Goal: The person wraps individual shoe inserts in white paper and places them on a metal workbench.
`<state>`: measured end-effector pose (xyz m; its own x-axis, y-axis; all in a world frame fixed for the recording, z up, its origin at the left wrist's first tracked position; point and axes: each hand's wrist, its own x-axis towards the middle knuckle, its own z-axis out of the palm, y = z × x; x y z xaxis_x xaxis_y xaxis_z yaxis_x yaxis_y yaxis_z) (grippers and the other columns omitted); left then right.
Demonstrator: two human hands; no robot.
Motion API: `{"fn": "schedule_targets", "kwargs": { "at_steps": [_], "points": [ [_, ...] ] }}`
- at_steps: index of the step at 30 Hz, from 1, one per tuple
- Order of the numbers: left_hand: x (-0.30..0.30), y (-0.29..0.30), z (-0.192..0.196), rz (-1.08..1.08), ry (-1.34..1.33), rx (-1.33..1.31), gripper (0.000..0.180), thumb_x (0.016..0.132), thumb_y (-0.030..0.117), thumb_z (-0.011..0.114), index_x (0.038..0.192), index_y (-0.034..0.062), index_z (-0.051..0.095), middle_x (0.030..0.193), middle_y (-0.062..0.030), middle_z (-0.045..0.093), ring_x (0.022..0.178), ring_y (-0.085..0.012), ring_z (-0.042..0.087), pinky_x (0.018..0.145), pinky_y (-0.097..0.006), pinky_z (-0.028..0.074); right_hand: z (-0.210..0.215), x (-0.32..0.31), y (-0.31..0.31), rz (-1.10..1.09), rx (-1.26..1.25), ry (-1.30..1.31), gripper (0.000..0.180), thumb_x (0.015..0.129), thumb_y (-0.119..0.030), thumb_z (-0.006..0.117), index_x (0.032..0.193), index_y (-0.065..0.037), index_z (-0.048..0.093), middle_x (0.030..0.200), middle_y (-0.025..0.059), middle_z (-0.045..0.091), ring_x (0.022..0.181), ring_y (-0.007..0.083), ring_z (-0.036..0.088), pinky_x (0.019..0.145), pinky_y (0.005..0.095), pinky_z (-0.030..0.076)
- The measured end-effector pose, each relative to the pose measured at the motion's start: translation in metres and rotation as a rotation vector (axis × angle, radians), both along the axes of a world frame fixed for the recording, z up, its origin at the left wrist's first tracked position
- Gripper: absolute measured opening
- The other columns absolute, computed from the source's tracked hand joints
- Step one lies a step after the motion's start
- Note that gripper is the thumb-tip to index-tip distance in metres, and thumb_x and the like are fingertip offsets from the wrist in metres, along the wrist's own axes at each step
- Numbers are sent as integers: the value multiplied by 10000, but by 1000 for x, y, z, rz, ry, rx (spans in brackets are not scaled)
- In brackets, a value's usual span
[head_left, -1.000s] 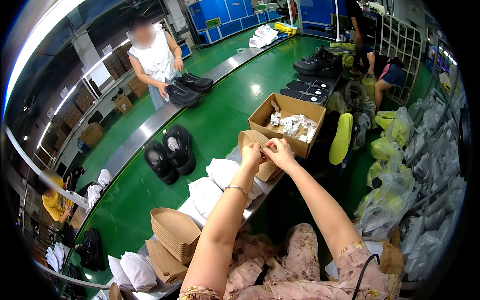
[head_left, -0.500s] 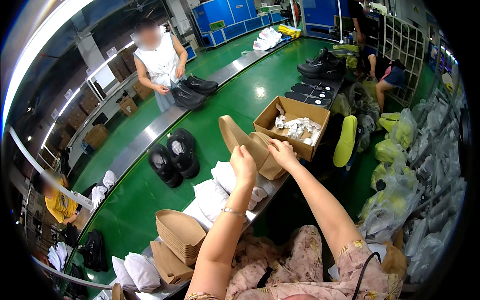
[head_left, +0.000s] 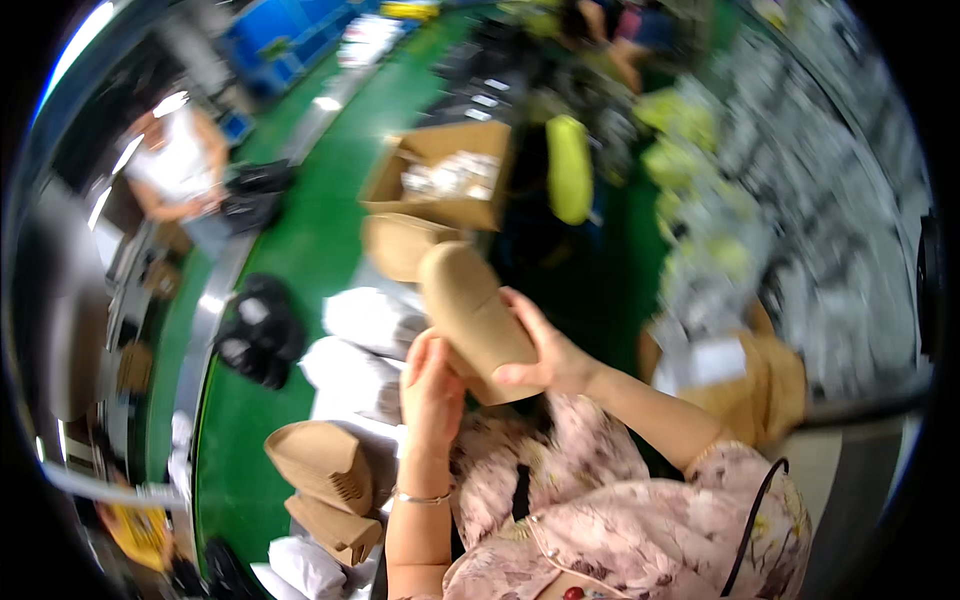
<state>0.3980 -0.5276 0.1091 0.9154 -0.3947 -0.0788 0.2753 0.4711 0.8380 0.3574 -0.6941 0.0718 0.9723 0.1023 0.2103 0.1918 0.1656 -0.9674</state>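
Observation:
Close in front of my body, a brown cardboard shoe insert (head_left: 468,315) with a rounded end is tilted upward between my hands. My right hand (head_left: 548,352) is closed round its right side, thumb across the lower face. At its lower left edge, my left hand (head_left: 432,385) has its fingers curled together against the insert. Just beyond lies a stack of similar brown inserts (head_left: 400,243), beside an open cardboard box (head_left: 440,208) with crumpled white paper (head_left: 455,176) in it. White wrapped bundles (head_left: 365,322) sit to the left of my hands.
More brown inserts (head_left: 315,463) are stacked near left, by another white bundle (head_left: 300,567). Black shoes (head_left: 258,330) stand on the green surface (head_left: 318,215). A person in white (head_left: 180,165) is across it. Bagged yellow-green pieces (head_left: 690,165) and clear plastic bags (head_left: 820,220) fill the right.
The view has swung to the right and is blurred. My hands have drawn the insert away from the stack by the box, closer to my body, and turned it upright.

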Motion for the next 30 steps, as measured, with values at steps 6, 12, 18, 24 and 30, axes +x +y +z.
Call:
{"fn": "schedule_targets", "kwargs": {
  "at_steps": [6, 12, 18, 24, 30],
  "points": [
    [-70, -15, -74, -11, 184, 192, 253, 934, 217, 480, 1048, 3, 553, 990, -48, 608, 887, -114, 576, 780, -247, 461, -83, -101, -14, -78, -53, 220, 849, 829, -395, 605, 1397, 23, 132, 1403, 225, 252, 1280, 284, 303, 1042, 343, 269],
    [-93, 10, -115, -3, 333, 240, 248, 929, 208, 479, 1047, 3, 554, 964, -50, 612, 856, -119, 581, 762, -247, 465, -242, -145, -180, -1171, -281, 519, 353, 895, -262, 505, 1098, 22, 554, 1029, 170, 618, 976, 251, 586, 838, 323, 448],
    [-104, 11, -122, 71, 404, 399, 192, 908, 216, 514, 944, 42, 587, 786, 13, 583, 651, -72, 508, 552, -204, 396, -408, -177, -237, -964, -875, 772, 335, 890, -245, 407, 1098, -39, 569, 1144, 230, 537, 1047, 446, 486, 922, 453, 387],
    [-114, 9, -127, 135, 511, 331, 196, 897, 236, 535, 964, 59, 586, 861, 10, 614, 773, -72, 552, 659, -204, 422, -316, -162, -174, -872, -460, 1168, 358, 876, -271, 397, 1001, 4, 588, 1002, 252, 592, 934, 406, 556, 801, 444, 436],
    [-104, -10, -124, 78, 482, 279, 218, 903, 236, 536, 963, 36, 598, 903, -3, 616, 836, -79, 546, 771, -225, 418, -422, -199, -219, -1186, -658, 815, 96, 761, -34, 536, 819, -6, 607, 743, 156, 615, 688, 289, 578, 671, 375, 467]
  ]
}}
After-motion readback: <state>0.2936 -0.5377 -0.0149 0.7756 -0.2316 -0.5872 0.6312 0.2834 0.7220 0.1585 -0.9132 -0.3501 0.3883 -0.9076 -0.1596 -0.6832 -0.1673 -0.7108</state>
